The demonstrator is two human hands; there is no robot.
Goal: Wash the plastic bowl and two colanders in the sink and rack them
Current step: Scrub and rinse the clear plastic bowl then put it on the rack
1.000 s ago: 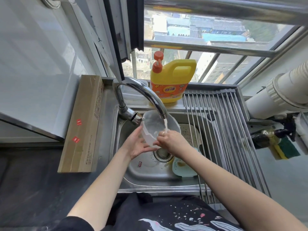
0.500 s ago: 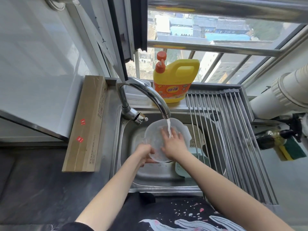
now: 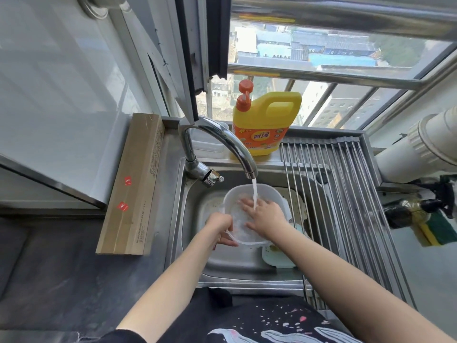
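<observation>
A translucent white plastic bowl (image 3: 235, 196) is held open side up over the steel sink (image 3: 232, 266), under the running tap (image 3: 222, 142). My left hand (image 3: 221, 227) grips the bowl's near-left rim. My right hand (image 3: 264, 215) lies flat inside the bowl with fingers spread, and the water stream hits it. A pale green colander (image 3: 277, 258) lies in the sink at the right, partly hidden by my right forearm. A cream colander (image 3: 295, 201) sits behind the bowl, partly under the roll-up rack (image 3: 346, 194).
A yellow detergent jug (image 3: 267, 125) with an orange pump stands on the sill behind the sink. A long cardboard box (image 3: 133, 184) lies on the counter at the left. A sponge (image 3: 435, 231) and a dark bottle sit at the far right, beside a white pipe (image 3: 420, 147).
The bowl went from tilted on its side under the tap to open side up. My right hand moved from its rim to flat inside it; my left hand now grips the near-left rim.
</observation>
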